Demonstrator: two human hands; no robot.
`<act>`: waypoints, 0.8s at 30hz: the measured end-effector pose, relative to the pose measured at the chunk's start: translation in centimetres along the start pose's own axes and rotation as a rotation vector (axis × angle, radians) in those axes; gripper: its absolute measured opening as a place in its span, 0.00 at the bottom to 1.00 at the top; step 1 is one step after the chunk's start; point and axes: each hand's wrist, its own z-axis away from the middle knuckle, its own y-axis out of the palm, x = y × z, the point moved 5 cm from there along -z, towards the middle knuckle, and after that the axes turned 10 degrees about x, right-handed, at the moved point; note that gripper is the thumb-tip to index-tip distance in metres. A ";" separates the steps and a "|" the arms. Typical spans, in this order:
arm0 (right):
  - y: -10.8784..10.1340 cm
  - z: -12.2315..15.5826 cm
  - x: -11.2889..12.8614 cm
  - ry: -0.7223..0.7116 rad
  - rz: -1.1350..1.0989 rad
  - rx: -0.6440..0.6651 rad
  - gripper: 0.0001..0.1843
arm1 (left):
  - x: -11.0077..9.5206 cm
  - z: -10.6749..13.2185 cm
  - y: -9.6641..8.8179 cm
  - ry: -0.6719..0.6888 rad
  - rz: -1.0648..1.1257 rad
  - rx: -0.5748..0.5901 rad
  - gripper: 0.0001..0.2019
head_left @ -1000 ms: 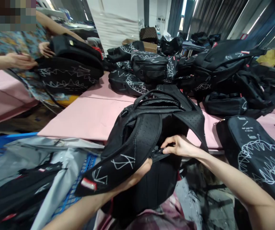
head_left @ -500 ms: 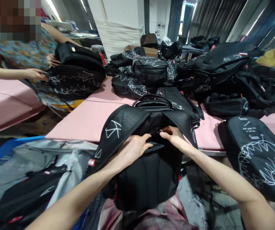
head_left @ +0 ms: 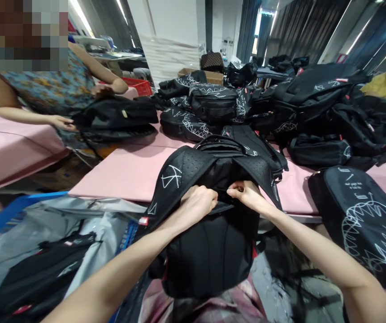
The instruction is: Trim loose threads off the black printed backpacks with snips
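Note:
A black backpack (head_left: 209,255) with white line drawings on its flap rests across my lap and against the table edge, its mouth gaping toward me. My left hand (head_left: 199,202) is closed at the near edge of the opening, with black cloth at its curled fingers. Just to the right, my right hand (head_left: 246,195) makes a pinch inside the mouth; what lies between thumb and finger is too dark to make out. A small gap separates the two hands.
Black bags (head_left: 209,107) are heaped along the pink table (head_left: 112,175). Another patterned backpack (head_left: 364,224) lies at the right. A blue crate (head_left: 14,213) with a grey liner and a black bag stands at the lower left. Across the table, a person (head_left: 54,85) handles a black bag.
My left hand's thumb and fingers have closed into a curled grip. The right hand keeps its pinch near the same spot. Across the table, the person has tipped their bag over.

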 end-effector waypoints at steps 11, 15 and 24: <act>-0.3 -0.3 0.3 0.029 -0.130 -0.052 0.13 | 1.9 -0.1 -0.3 0.025 0.182 0.109 0.17; 0.1 -0.8 0.1 0.040 -0.171 -0.037 0.12 | 3.1 -1.0 0.4 0.032 0.259 0.247 0.18; 0.2 -0.9 0.2 0.020 -0.069 -0.007 0.12 | 2.1 -1.6 0.1 -0.109 0.200 0.180 0.12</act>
